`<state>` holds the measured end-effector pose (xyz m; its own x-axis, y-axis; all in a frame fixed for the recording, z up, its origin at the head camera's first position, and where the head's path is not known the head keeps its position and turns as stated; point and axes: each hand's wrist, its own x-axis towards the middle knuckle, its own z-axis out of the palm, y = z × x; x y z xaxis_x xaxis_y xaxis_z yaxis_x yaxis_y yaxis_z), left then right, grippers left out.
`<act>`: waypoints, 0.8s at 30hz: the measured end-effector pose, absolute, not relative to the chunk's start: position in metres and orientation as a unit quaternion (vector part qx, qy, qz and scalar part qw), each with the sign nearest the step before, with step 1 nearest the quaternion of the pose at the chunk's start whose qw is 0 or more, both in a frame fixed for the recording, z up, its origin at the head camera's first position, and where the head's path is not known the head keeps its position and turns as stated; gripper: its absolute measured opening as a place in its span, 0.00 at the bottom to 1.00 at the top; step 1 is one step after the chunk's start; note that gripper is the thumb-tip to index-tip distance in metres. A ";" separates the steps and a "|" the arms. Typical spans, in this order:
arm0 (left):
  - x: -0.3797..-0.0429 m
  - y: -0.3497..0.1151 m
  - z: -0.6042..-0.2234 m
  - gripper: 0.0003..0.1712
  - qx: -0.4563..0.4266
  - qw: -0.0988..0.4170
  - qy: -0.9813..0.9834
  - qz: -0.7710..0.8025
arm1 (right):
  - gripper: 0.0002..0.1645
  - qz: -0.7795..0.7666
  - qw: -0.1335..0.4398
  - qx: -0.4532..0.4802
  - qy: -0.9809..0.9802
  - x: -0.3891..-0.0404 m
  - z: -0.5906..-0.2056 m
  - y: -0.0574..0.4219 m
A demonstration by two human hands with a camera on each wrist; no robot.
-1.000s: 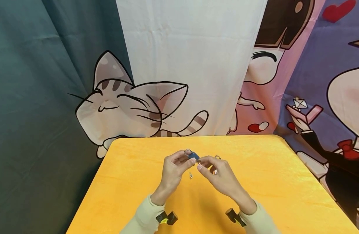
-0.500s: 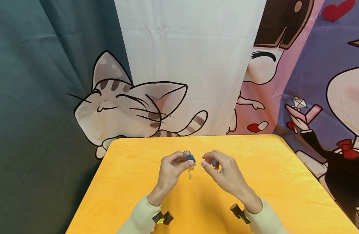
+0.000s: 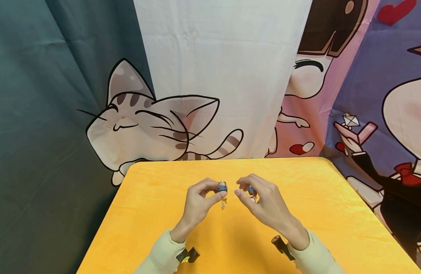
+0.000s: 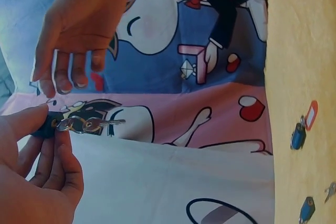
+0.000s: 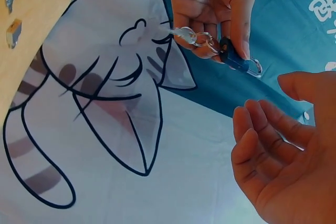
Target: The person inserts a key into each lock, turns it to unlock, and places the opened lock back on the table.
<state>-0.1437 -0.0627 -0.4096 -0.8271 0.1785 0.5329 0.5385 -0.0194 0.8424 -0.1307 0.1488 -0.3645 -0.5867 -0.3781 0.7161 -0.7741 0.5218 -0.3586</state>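
Between thumb and fingers my left hand (image 3: 198,201) pinches a small blue padlock (image 3: 222,187) by its body, shackle up. A key (image 4: 64,124) is in the padlock's keyhole, and a ring with a second key (image 4: 93,124) hangs from it. My right hand (image 3: 270,203) is apart from the padlock, just to its right, with fingers loosely bent and nothing in them. The right wrist view shows the padlock's metal shackle (image 5: 256,66) pointing toward my right hand.
Another blue padlock (image 4: 298,136) with a red tag (image 4: 312,115) lies on the yellow table (image 3: 155,228), partly behind my right hand in the head view. A further blue padlock (image 4: 307,209) and a loose key (image 4: 329,191) also lie there. Printed curtains (image 3: 210,57) stand behind the table.
My right hand has let go of the key at the padlock and drawn back to the right. My left hand has turned the padlock more upright, and the keys now dangle below it.
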 end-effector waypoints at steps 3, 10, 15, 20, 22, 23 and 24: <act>-0.144 -0.063 -0.410 0.09 -0.278 0.161 -0.706 -0.631 | 0.09 0.307 0.313 0.370 -0.819 -0.132 -0.364 0.148; -0.146 -0.065 -0.411 0.09 -0.326 0.237 -0.740 -0.539 | 0.16 0.244 0.345 0.387 -0.820 -0.133 -0.365 0.145; -0.149 -0.067 -0.413 0.08 -0.366 0.267 -0.740 -0.497 | 0.13 0.209 0.346 0.400 -0.823 -0.134 -0.366 0.143; -0.151 -0.067 -0.415 0.09 -0.396 0.293 -0.735 -0.465 | 0.14 0.186 0.343 0.408 -0.825 -0.134 -0.367 0.141; -0.151 -0.067 -0.414 0.08 -0.404 0.303 -0.735 -0.453 | 0.13 0.182 0.340 0.412 -0.826 -0.134 -0.368 0.140; -0.152 -0.067 -0.414 0.08 -0.407 0.307 -0.734 -0.448 | 0.13 0.181 0.339 0.414 -0.825 -0.134 -0.368 0.140; -0.152 -0.068 -0.414 0.08 -0.410 0.312 -0.734 -0.442 | 0.13 0.180 0.339 0.416 -0.825 -0.134 -0.369 0.139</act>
<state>-0.1519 -0.0676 -0.4135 -0.4679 0.3265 0.8212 0.8785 0.2726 0.3922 -0.1337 0.1392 -0.3687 -0.4250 -0.5637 0.7082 -0.8075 0.5897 -0.0152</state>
